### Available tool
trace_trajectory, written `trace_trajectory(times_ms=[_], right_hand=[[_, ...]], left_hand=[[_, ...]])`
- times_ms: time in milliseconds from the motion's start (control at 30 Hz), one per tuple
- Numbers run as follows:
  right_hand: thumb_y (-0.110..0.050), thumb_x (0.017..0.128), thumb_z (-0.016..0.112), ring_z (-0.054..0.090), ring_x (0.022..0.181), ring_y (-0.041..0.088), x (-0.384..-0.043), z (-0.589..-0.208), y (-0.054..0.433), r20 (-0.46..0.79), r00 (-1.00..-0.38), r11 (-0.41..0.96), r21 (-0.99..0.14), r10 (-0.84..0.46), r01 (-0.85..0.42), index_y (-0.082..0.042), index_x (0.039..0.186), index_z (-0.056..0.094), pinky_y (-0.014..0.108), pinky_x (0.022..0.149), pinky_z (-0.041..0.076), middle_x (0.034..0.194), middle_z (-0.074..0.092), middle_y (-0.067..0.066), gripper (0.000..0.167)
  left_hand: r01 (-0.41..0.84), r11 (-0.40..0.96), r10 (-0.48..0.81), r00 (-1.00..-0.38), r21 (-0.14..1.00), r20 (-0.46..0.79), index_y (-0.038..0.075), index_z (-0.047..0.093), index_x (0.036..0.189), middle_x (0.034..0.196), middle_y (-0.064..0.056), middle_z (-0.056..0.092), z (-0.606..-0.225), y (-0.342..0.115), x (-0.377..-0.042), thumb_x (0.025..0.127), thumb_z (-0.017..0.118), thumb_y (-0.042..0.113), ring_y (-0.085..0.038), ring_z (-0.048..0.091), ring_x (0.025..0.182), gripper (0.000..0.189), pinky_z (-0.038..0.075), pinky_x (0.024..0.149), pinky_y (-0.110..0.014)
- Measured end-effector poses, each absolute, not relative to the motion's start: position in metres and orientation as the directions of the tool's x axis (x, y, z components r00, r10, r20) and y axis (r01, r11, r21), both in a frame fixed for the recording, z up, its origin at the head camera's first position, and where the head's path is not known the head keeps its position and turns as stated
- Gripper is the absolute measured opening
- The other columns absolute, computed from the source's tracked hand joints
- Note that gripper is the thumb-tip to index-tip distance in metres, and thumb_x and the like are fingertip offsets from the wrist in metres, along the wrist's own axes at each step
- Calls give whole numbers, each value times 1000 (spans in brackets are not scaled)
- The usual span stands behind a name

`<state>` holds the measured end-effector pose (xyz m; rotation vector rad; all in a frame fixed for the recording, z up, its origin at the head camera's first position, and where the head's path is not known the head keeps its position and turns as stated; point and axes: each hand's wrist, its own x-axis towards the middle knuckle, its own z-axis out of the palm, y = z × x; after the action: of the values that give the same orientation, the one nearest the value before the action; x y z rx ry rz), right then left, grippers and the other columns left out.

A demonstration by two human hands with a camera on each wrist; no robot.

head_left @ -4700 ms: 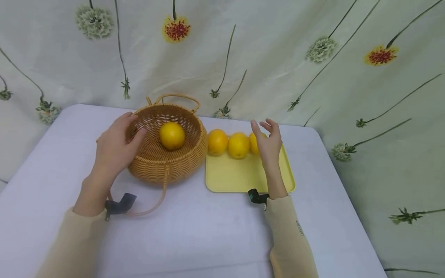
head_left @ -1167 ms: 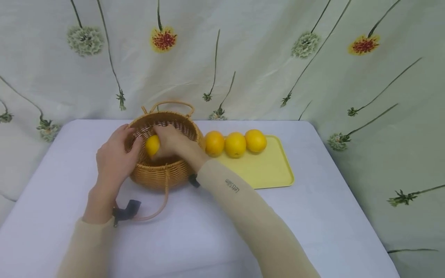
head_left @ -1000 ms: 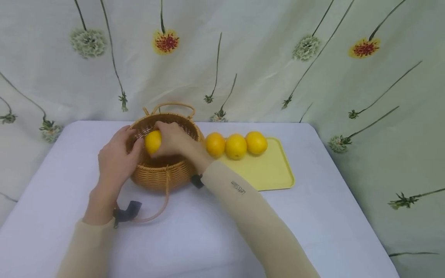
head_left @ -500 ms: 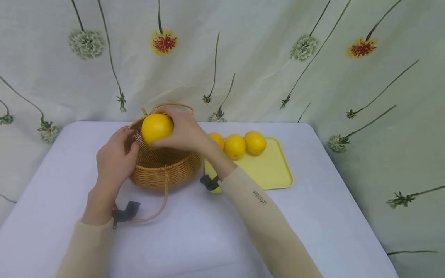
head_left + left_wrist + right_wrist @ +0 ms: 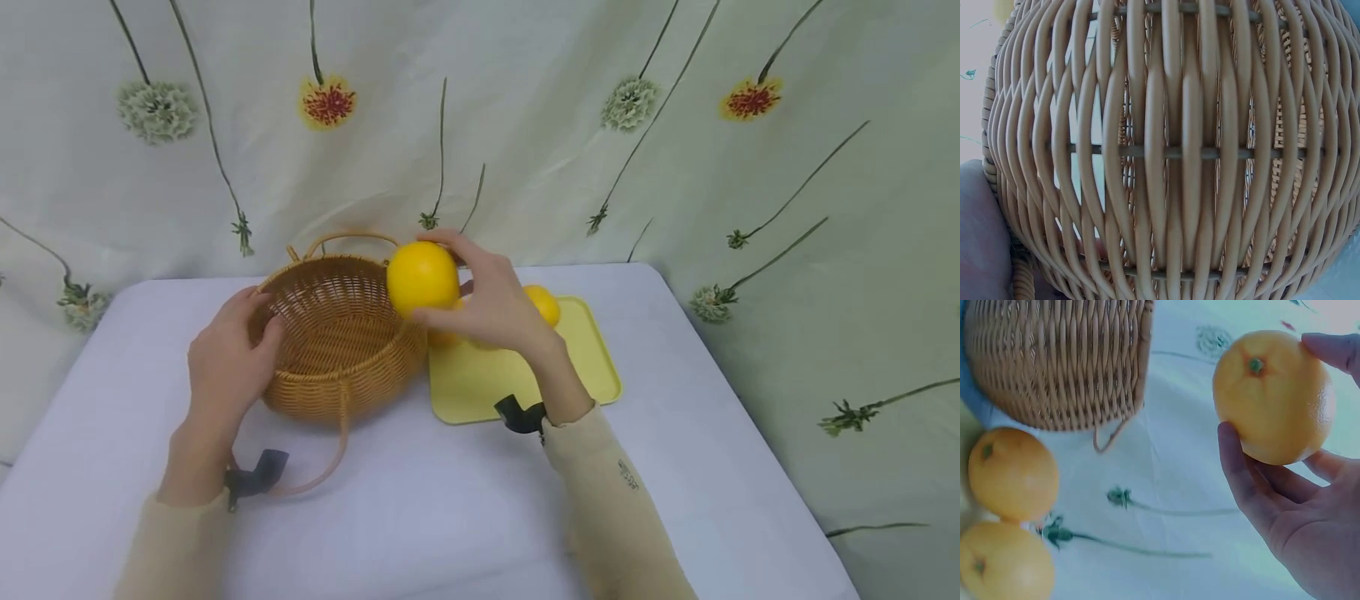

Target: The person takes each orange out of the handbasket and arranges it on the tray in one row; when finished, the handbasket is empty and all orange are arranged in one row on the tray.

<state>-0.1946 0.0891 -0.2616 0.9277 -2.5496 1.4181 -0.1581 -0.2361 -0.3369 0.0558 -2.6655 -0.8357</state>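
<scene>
In the head view my left hand [image 5: 228,354] grips the left rim of a round wicker basket [image 5: 307,398], whose inside shows bare weave. Its woven wall [image 5: 1172,150] fills the left wrist view, with part of the hand at the left edge. My right hand [image 5: 498,300] holds an orange [image 5: 422,279] in the air at the basket's right rim, thumb and fingertips around it. The right wrist view shows this orange [image 5: 1272,397] with its green stem end. Below and behind the right hand lies a yellow tray [image 5: 480,387] with oranges [image 5: 543,305], partly hidden by that hand.
Two tray oranges touch each other in the right wrist view, the upper orange [image 5: 1013,475] beside the basket. One basket handle [image 5: 330,467] lies on the white table [image 5: 420,517] in front; the other handle [image 5: 352,236] stands behind. A flower-patterned cloth [image 5: 525,125] hangs at the back.
My right hand went from over the tray into the basket, took hold of the orange there, lifted it out and carried it right. The left hand stays on the rim.
</scene>
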Motion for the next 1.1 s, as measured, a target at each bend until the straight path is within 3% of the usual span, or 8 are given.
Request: trace_trajectory(times_ms=[267,567,767,933,1100], right_hand=[[-26,82,87,61,121,13,-197,-275,145,343,-862,447,-748,-373,-491,-24,147,51,37,89,62,138,66,-2,75],[-24,84,86,62,122,24,-202,-296,208,314,-910,592,-691,-271,-415,-16,149,50,47,91,61,138,66,7,74],[-21,86,84,60,118,33,-206,-307,245,330,-937,704,-637,-118,-313,-11,152,46,55,92,59,141,62,16,77],[-24,87,82,61,113,39,-220,-328,264,300,-953,729,-646,-34,-229,-9,153,46,57,91,57,141,61,21,77],[-25,88,78,61,117,44,-232,-349,274,235,-972,739,-655,0,-158,-7,154,45,62,98,54,144,59,24,76]], left_hand=[[55,813,-149,-943,579,299,-4,56,147,159,-23,49,-341,-235,-157,105,47,25,-53,46,143,52,35,112,-73],[46,813,-152,-945,580,288,-4,55,148,160,-23,47,-344,-233,-156,105,46,26,-53,46,143,53,34,111,-75],[39,816,-151,-949,577,278,-4,54,149,161,-24,46,-346,-233,-154,105,46,26,-53,44,145,54,33,111,-76],[45,813,-160,-941,581,298,-5,56,147,159,-25,48,-343,-235,-154,105,46,26,-53,45,144,53,34,110,-76],[46,811,-170,-935,583,310,-5,56,147,159,-24,49,-339,-238,-156,105,46,27,-54,47,142,53,35,111,-74]])
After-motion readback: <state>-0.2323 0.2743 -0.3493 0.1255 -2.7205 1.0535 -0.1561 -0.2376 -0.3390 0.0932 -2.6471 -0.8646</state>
